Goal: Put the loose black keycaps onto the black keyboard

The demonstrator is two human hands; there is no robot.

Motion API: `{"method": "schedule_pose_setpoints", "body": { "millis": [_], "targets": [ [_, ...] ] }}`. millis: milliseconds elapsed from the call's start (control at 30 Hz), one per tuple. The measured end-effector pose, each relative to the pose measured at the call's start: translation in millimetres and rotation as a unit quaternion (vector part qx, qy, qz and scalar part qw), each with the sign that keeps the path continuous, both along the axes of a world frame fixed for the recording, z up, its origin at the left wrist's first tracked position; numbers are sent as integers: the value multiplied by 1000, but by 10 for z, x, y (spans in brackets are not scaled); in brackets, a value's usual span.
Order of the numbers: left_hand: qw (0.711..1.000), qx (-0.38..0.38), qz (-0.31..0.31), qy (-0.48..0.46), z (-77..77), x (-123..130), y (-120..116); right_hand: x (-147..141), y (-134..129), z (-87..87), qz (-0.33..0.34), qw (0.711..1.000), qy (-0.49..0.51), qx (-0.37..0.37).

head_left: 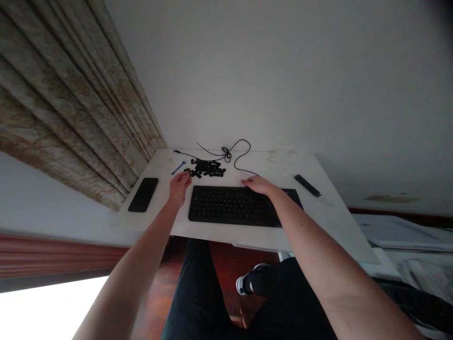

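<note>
The left hand (180,187) is held loosely open, just beside the loose black keycaps (205,168), which are left in a heap on the far side. The right hand (260,185) is laid open on a black keyboard (233,206), whose keys look mostly on, though this is hard to tell.

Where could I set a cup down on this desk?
Bare white desk lies right of the keyboard, in front of the black strip. Another patch lies behind the right hand, between cable and strip. Loose black keycaps crowd the back left.
</note>
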State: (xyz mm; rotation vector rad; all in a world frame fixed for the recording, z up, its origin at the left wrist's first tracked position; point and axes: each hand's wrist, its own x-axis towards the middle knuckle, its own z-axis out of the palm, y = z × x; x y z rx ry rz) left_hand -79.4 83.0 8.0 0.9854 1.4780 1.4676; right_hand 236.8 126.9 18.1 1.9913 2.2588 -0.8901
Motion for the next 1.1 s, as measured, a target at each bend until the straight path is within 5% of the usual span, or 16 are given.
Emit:
{"method": "schedule_pose_setpoints", "body": {
  "millis": [100, 200, 400, 733, 933, 1100],
  "targets": [
    [972, 8, -56, -229, 126, 175, -269, 4, 1, -12, -3, 1000, -4, 14],
    [949, 1, -95, -299, 218, 356, -574, 0, -8, -19, -2, 1000, -13, 26],
    [946, -10, -119, -303, 265, 553, -923, -25, -142, -2, -14, 998, -24, 64],
    [936, -41, -129, -326, 265, 627, -977, -98, -517, 299, -62, 978, 122, 159],
    [934, -60, -150, -320, 321, 801, -1045, -381, -944, 545, 48, 928, 345, 134],
    [936, -61, -217, -269, 309, 971, -1128, -499, -1360, 512, 82, 916, 364, 146]
  ]
}}
